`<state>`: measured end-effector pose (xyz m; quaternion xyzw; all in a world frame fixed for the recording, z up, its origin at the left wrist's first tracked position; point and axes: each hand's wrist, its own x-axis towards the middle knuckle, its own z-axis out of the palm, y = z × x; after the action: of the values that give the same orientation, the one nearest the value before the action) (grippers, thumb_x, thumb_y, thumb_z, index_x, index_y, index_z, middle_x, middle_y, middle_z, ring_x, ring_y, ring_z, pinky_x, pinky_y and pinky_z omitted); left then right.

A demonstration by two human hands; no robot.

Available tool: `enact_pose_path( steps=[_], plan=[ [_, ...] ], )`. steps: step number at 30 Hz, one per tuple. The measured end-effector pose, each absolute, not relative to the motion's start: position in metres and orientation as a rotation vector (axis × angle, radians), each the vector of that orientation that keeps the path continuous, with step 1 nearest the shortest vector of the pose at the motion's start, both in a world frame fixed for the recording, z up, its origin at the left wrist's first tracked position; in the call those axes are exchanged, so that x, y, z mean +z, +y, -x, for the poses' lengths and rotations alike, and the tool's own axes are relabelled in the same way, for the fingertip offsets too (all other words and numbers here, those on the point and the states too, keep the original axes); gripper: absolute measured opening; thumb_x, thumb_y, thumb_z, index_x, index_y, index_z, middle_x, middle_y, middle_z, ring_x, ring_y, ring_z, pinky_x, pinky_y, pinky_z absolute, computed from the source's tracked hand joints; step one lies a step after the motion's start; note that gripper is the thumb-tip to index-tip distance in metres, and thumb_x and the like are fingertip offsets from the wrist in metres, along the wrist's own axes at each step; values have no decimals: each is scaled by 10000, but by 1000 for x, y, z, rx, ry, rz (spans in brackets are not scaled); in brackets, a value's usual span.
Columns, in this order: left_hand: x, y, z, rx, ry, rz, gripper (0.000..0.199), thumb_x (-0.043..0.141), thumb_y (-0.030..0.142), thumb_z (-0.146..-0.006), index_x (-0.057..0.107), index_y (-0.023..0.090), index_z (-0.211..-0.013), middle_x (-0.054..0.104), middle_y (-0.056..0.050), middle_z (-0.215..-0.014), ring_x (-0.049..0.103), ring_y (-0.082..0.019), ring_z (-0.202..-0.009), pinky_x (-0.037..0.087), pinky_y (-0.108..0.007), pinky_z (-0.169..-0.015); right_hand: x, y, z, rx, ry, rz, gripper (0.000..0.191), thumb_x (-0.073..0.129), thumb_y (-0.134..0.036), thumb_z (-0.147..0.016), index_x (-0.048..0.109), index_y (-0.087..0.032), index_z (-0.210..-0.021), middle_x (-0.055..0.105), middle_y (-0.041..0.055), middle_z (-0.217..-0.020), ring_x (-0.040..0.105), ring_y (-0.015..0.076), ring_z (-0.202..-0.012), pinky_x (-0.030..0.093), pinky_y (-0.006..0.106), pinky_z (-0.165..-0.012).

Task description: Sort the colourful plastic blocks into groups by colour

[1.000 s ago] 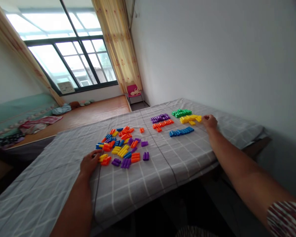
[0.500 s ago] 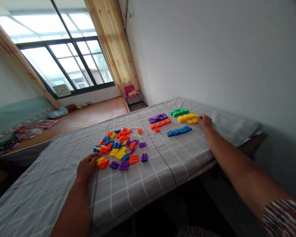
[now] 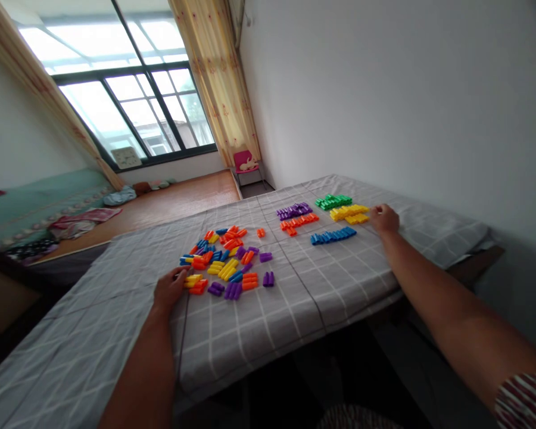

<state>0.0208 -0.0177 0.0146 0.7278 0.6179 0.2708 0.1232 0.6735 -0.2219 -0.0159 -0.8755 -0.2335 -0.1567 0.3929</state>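
Note:
A mixed pile of small tube-shaped plastic pieces (image 3: 227, 269) in orange, yellow, blue and purple lies on the grey checked cloth (image 3: 250, 322). My left hand (image 3: 170, 287) rests at the pile's left edge, fingers curled beside yellow and orange pieces (image 3: 195, 285); what they grip, if anything, is hidden. Farther right, like pieces lie in rows by colour: purple (image 3: 294, 210), orange (image 3: 298, 223), green (image 3: 334, 202), blue (image 3: 333, 236) and yellow (image 3: 349, 213). At the right end of the yellow row, my right hand (image 3: 385, 219) is closed in a pinch, its contents not visible.
A white wall (image 3: 384, 95) runs along the table's far right side. Beyond the table are a wooden platform (image 3: 196, 196), a pink chair (image 3: 245, 162) with a soft toy, a window, and a yellow curtain (image 3: 221, 77). The table's near edge drops into shadow.
The whole view has shifted, so everything appears slightly farther right. Both hands stay beside the same pieces, and the rows and pile look unchanged.

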Motion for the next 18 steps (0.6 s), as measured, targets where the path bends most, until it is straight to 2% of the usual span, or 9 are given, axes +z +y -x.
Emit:
enact_pose_path(
  steps=[5, 10, 14, 18],
  plan=[
    [10, -22, -24, 753, 1801, -2140, 403, 442, 387, -845, 705, 212, -1095, 740, -38, -958, 659, -166, -852, 465, -218, -697, -11, -222, -658, -453, -655, 2104, 340, 375, -309, -902, 618, -152, -1081, 638, 205, -1032, 593, 312, -949, 398, 416, -792],
    [8, -24, -28, 708, 1839, -2132, 351, 465, 353, -855, 710, 244, -1082, 737, -26, -1006, 658, -167, -901, 456, -231, -734, 17, -188, -588, -581, -1131, 1842, 339, 378, -369, -928, 620, -177, -1068, 643, 162, -1030, 600, 258, -886, 433, 375, -809],
    [8, -26, -31, 713, 1851, -2123, 339, 471, 345, -862, 714, 249, -1078, 740, -22, -999, 661, -165, -895, 460, -229, -739, 38, -151, -480, -301, -1680, 1606, 305, 446, -343, -906, 640, -168, -1065, 664, 114, -1011, 611, 221, -882, 471, 348, -824],
    [10, -30, -32, 726, 1817, -2119, 325, 472, 315, -868, 717, 245, -1070, 738, -18, -1019, 661, -159, -905, 464, -224, -754, 40, -124, -371, 25, -2188, 1346, 265, 536, -357, -897, 655, -209, -1083, 674, 77, -1018, 606, 238, -957, 490, 403, -875]
  ],
)
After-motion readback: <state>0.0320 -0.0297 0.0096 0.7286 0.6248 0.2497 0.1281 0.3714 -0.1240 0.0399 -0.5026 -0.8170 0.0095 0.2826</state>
